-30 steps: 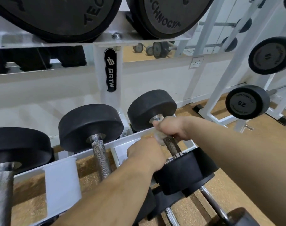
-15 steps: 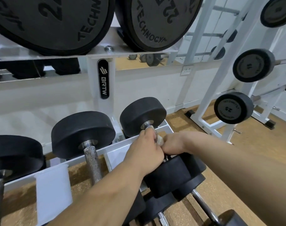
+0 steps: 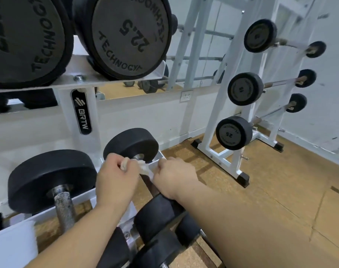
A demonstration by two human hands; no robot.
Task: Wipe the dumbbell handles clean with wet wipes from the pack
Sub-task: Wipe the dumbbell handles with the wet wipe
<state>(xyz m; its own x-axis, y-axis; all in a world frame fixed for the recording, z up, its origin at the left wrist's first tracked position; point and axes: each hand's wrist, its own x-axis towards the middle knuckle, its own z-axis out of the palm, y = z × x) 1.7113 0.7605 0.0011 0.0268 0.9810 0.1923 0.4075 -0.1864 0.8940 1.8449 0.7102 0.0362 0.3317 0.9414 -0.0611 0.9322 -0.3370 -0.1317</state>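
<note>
Crumpled white wet wipe (image 3: 144,168) held just in front of a black rubber-headed dumbbell (image 3: 132,145)
The left hand (image 3: 116,180) and right hand (image 3: 174,176) each pinch one end with curled fingers, over the white metal rack (image 3: 65,120); the dumbbell's handle is hidden.

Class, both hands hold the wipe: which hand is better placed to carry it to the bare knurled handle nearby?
Probably the left hand: it pinches the wet wipe and lies nearer the knurled handle; the right hand would have to cross over.
</note>
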